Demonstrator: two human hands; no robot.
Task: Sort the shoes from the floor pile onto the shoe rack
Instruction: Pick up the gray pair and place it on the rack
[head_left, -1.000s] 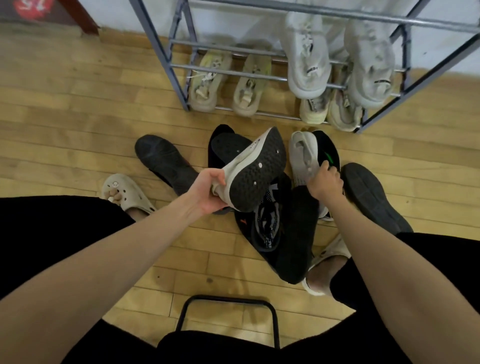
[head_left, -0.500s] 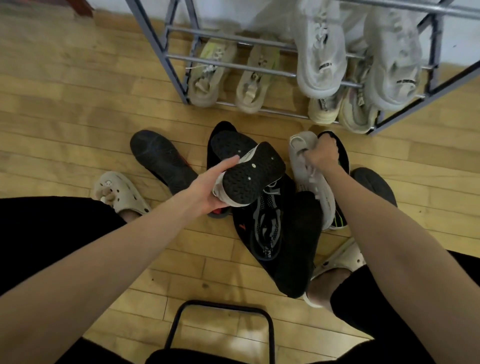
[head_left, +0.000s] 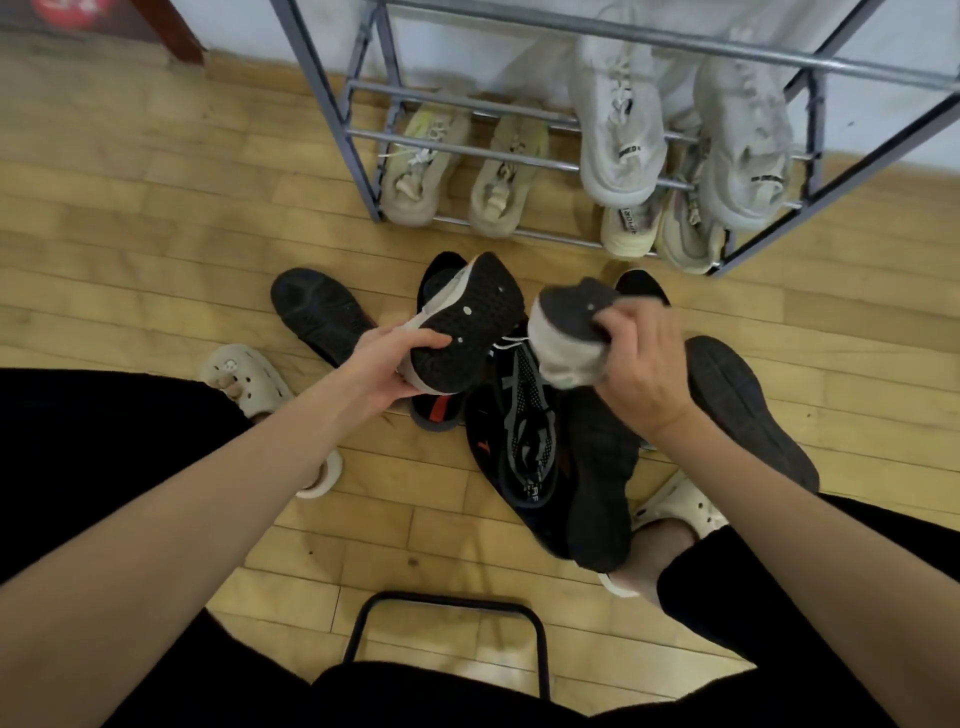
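Evenly, moderately lit; soft indoor light, faint sheen on floor at centre left. Weak shadows only. Strong wide-angle bending at frame edges. Slight motion blur on right hand; black clothing at bottom without detail.

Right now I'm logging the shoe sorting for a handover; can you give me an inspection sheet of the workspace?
Surface: wooden floor, bare planks beside the pile.
Job's things: shoe rack holds pale sneakers; black shoes piled below it.
Clutter: black metal frame at the near edge.
Hands: left hand grips a white shoe with black sole; right hand grips a matching shoe.
Cables: nothing seen.
Surroundings: white wall behind the rack.
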